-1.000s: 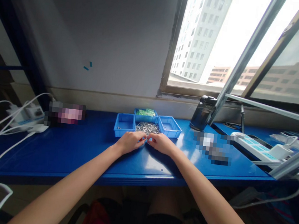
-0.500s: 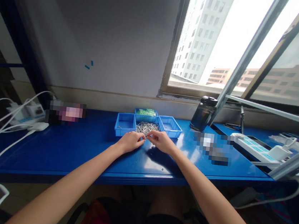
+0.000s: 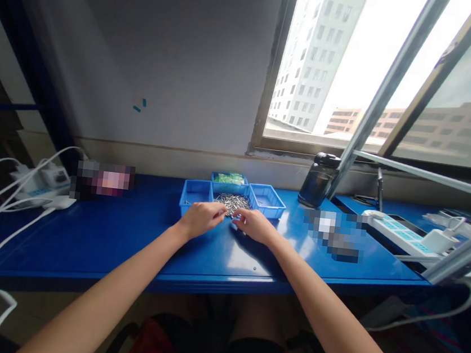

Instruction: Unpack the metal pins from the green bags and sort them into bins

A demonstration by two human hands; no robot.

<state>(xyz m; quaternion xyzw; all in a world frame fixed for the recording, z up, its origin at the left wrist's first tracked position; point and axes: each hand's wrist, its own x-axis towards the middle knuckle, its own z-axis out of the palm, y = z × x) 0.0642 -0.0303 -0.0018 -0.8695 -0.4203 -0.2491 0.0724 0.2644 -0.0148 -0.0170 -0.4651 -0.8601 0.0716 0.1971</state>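
Note:
A pile of small silver metal pieces (image 3: 232, 201) lies on the blue table between blue bins. My left hand (image 3: 203, 218) is at the pile's near left side, in front of the left bin (image 3: 196, 189), its fingers pinched together. Just right of it, my right hand (image 3: 253, 224) has its thumb and fingertips curled close together at the pile's near edge. Whatever either hand holds is too small to make out. The right bin (image 3: 266, 198) stands behind my right hand. Green packets (image 3: 229, 178) lie in the back bin (image 3: 217, 184).
A black bottle (image 3: 319, 180) stands by the window at the right. Beyond it lies a white power strip (image 3: 403, 232). White cables and plugs (image 3: 41, 183) crowd the left end. A tiny piece (image 3: 254, 268) sits near the table's front edge.
My hands have drawn slightly apart at the fingertips. More of the metal pile shows between them.

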